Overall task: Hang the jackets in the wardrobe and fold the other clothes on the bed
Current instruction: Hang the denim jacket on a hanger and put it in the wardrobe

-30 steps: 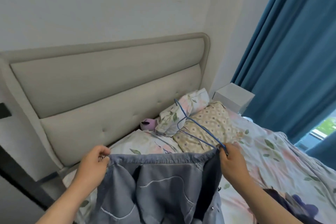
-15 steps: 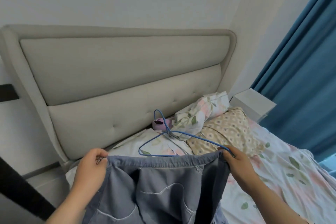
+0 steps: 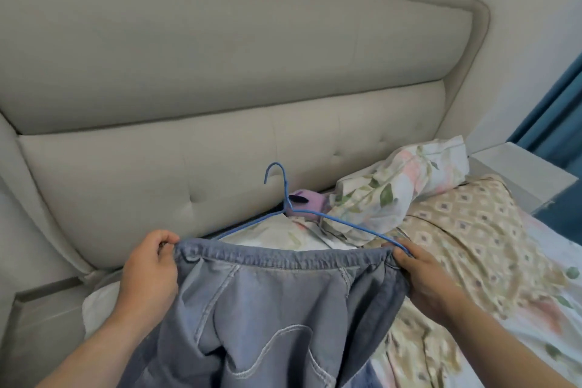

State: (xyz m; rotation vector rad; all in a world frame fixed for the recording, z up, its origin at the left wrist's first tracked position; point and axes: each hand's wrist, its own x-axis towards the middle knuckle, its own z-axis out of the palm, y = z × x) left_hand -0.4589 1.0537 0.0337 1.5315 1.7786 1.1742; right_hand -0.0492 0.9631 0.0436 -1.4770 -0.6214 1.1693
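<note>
- Two hands, low in the frame, stretch the ribbed edge of a blue-grey denim jacket (image 3: 267,309) between them. The left hand (image 3: 148,271) pinches the left corner. The right hand (image 3: 422,274) clamps the right corner together with one end of a thin blue wire hanger (image 3: 286,192).
- Over the last second the hanger has swung from leaning toward the right to standing centred above the edge, hook up. Its left arm now dips behind the cloth. I judge the hanger is being fed in, so hanging comes next; no wardrobe is in view.
- Behind, at centre right, a floral pillow (image 3: 400,186) and a beige patterned pillow (image 3: 466,239) lie against the grey padded headboard (image 3: 220,72).
- No brand, label or writing can be read.
</note>
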